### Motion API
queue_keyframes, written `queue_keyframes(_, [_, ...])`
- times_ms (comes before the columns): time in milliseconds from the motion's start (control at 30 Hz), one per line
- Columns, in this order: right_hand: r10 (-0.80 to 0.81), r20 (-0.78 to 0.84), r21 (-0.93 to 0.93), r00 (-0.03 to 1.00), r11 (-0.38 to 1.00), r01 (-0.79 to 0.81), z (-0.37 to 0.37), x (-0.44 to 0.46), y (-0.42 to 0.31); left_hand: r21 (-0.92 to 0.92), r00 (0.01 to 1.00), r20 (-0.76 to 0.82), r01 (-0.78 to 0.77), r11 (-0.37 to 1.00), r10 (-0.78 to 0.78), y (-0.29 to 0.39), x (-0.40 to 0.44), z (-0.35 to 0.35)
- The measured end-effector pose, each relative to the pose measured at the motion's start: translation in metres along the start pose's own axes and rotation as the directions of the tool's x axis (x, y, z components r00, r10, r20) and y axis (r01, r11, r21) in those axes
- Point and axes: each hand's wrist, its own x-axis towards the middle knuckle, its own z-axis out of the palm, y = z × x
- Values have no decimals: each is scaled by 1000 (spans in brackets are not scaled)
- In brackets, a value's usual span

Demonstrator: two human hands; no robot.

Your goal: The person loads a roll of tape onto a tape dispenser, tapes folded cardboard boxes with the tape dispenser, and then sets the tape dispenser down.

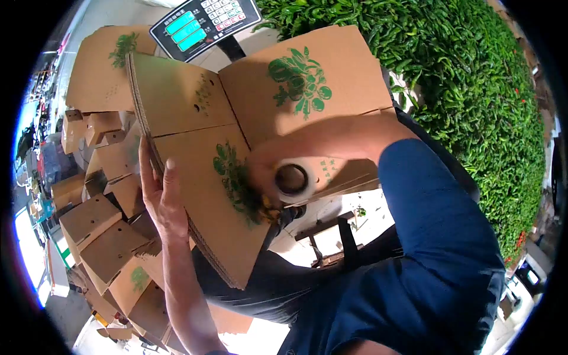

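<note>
An opened-out cardboard box (192, 145) with green vegetable prints stands tilted before me, its stacked edge towards my left side. My left hand (165, 204) grips that edge, the thumb on the near face and the fingers along the outer side. Reaching across the cardboard from the right, my right hand (261, 177) is bent downward and partly blurred. A roll of clear tape (305, 190) with a dark inner ring is at its palm, and the hand appears closed on it. Its fingertips are hard to make out near the lower printed panel.
Behind the box stands a scale display (204, 26) with lit green readouts. A large heap of green peppers (461, 94) fills the right side. Several folded cardboard boxes (109, 242) are piled at the left. A dark stool-like frame (337, 236) stands below, beyond my legs.
</note>
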Motion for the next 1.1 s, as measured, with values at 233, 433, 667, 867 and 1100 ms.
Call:
queue_keyframes(233, [-386, -183, 191, 904, 888, 418, 130, -50, -53, -87, 1000, 10, 5, 996, -4, -11, -2, 7])
queue_keyframes(433, [-406, -803, 145, 437, 578, 803, 144, -140, -146, -91, 997, 59, -53, 994, 58, 11, -3, 32])
queue_keyframes(667, [61, -910, 219, 410, 910, 351, 178, -154, -155, 152, 993, 55, -109, 982, 102, 16, -8, 24])
queue_keyframes(867, [726, -634, 733, 264, 456, 505, 271, -202, -117, 129, 987, 25, 155, 979, -160, -15, 3, -27])
queue_keyframes(1100, [674, -636, 345, -375, 683, 644, 232, -141, -34, 121, 956, 81, 270, 955, -281, 6, 2, -35])
